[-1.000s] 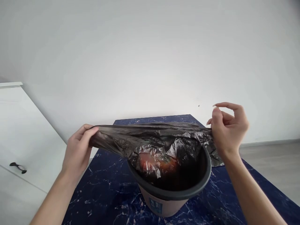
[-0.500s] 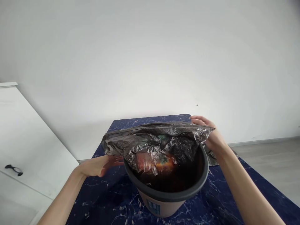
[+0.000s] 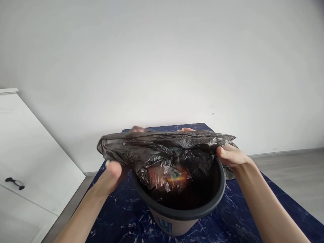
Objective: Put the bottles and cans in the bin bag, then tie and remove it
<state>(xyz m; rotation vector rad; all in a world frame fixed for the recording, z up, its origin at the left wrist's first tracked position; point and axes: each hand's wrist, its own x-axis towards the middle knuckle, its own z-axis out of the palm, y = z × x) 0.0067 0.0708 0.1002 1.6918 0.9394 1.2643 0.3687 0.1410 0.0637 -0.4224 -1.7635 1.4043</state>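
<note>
A thin, dark, see-through trash bag point(image 3: 162, 148) stretches across the far part of the opening of a round bin point(image 3: 177, 213), hanging partly inside. Something red and orange shows through the plastic, but I cannot tell what it is. My left hand point(image 3: 111, 175) grips the bag's left side, thumb on the near face and fingertips behind its top edge. On the right, my right hand point(image 3: 234, 156) holds the bag by the bin's rim, its thumb in front and its fingers reaching behind. The bag hides most of both hands' fingers.
The bin stands on a dark blue marbled tabletop point(image 3: 121, 216) against a white wall point(image 3: 162, 67). More dark plastic point(image 3: 230, 172) lies right of the bin, behind my right wrist. A white cabinet point(image 3: 32, 152) with a black handle point(image 3: 15, 183) is at the left.
Both hands have moved from the bag's sides to behind it, thumbs now in front. The bag's top edge is drawn wider, especially to the left. The bin has stayed in place.
</note>
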